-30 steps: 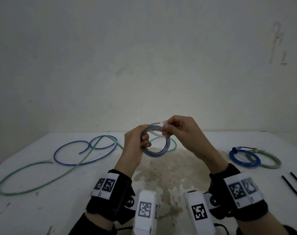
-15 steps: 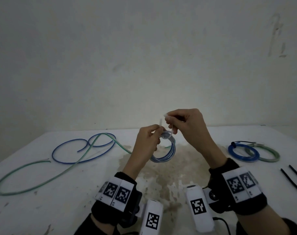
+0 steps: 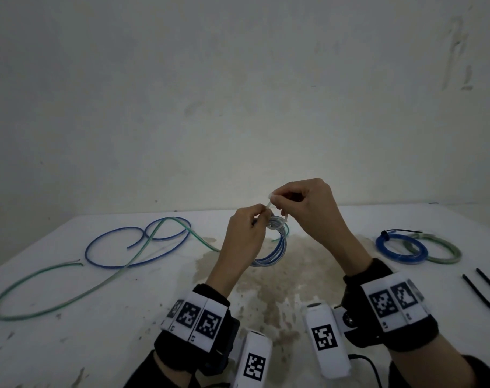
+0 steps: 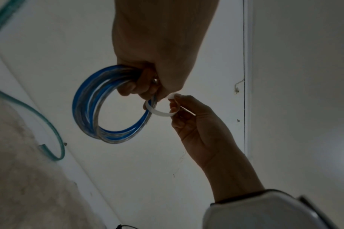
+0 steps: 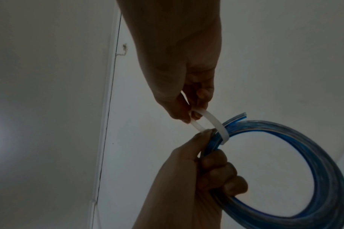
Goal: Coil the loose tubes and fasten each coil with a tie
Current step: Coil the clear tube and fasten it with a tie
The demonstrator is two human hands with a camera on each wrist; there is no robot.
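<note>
Now looped round the coiled blue translucent tube in left hand: white plastic tie, pinched by right hand fingers.

dim, greyish light | wrist views darker, hands in shadow | wide-angle bending at edges | mild softness

Bare left hand and right hand. Black wrist bands on both forearms, each wrapped with white panels printed with black square-pattern markers. White boxy camera units strapped beneath each wrist, each bearing one marker. Thin black cable trailing from the right unit. Dark sleeves above the bands.
</note>
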